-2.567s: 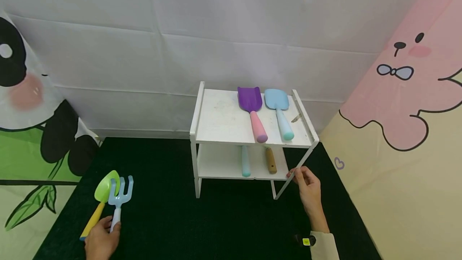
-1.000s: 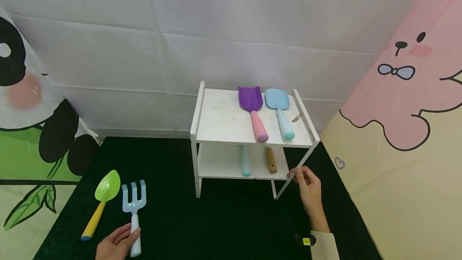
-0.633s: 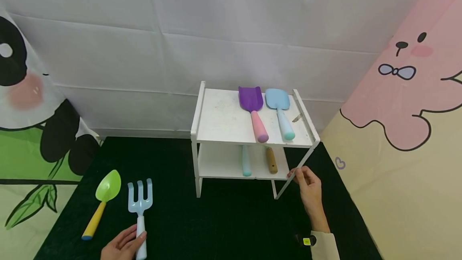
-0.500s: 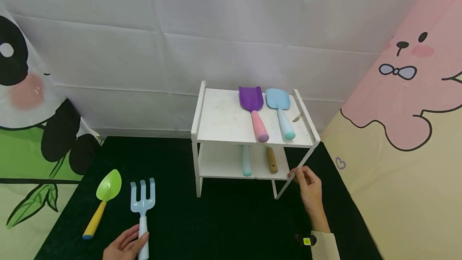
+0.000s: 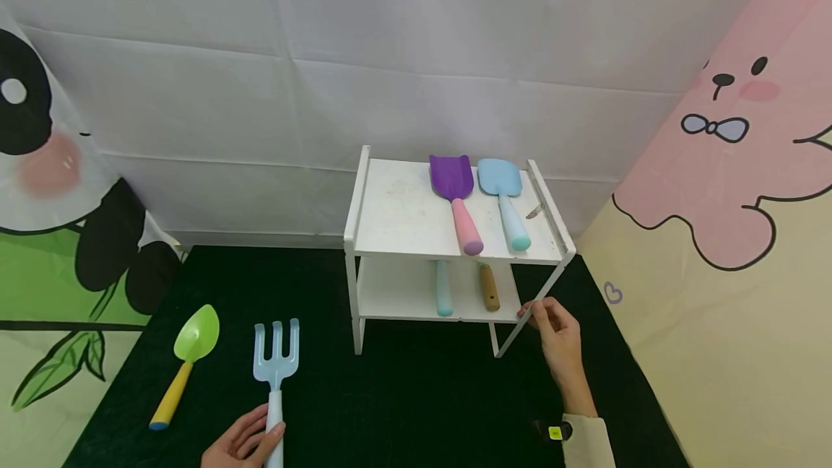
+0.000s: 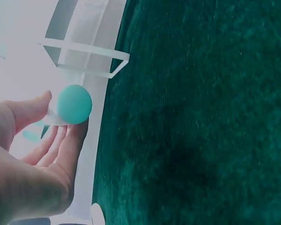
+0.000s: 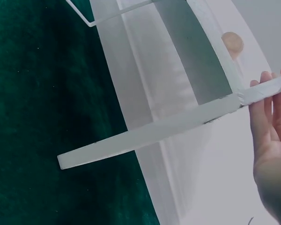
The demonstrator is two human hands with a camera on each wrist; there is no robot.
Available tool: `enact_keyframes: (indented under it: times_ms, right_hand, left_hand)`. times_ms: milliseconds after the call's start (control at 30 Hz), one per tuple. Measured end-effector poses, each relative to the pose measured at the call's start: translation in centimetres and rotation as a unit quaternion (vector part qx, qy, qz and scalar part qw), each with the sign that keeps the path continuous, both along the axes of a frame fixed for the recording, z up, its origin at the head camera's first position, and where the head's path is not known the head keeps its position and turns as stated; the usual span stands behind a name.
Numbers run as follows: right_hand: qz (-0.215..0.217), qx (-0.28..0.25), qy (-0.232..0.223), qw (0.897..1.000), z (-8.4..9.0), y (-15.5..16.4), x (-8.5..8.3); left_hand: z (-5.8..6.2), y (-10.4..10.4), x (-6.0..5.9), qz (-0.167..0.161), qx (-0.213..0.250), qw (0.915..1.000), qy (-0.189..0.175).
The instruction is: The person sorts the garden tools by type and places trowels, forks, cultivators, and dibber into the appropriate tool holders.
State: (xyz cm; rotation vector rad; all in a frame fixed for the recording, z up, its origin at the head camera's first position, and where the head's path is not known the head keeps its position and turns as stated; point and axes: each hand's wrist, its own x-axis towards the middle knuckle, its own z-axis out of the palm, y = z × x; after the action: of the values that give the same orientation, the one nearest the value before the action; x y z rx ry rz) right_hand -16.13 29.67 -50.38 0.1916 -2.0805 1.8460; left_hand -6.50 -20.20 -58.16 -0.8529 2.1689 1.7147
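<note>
Left hand point(image 5: 243, 445) grip: closed round rake point(image 5: 276, 360) handle. Right hand point(image 5: 555, 338) grip: steadies shelf point(image 5: 403, 219) leg. Lift rake level; avoid scoop point(image 5: 185, 352).

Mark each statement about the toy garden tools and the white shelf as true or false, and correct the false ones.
1. The left hand holds the blue rake by its handle. True.
2. The green spoon lies on the shelf. False: it lies on the dark mat.
3. The purple shovel and blue shovel lie side by side on the top shelf. True.
4. The right hand holds the purple shovel. False: it touches the shelf's front right leg.
</note>
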Motion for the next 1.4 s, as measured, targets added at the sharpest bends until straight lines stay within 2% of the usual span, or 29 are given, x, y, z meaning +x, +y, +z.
enact_keyframes:
  times_ms: [100,500,800,1033,1267,1400]
  right_hand:
    - [0.017,0.016,0.003,1.000,0.2,0.3,0.0]
    - [0.030,0.038,0.013,0.999,0.8,0.5,0.3]
    - [0.011,0.050,0.014,0.999,1.1,0.3,0.5]
    - [0.001,0.051,0.010,0.999,1.0,0.3,0.3]
    - [0.009,0.054,0.012,0.998,1.3,0.1,0.5]
    - [0.011,0.055,0.007,0.998,1.0,0.4,0.4]
  left_hand:
    - [0.2,0.6,0.2,-0.012,-0.010,0.9998,0.009]
    - [0.9,2.9,1.2,-0.037,-0.026,0.9985,0.029]
    - [1.9,4.5,2.0,-0.046,-0.027,0.9975,0.046]
    - [2.8,5.9,2.6,-0.057,-0.019,0.9962,0.062]
    - [3.8,7.2,2.7,-0.069,0.016,0.9952,0.066]
    - [4.2,7.9,2.7,-0.089,0.027,0.9934,0.068]
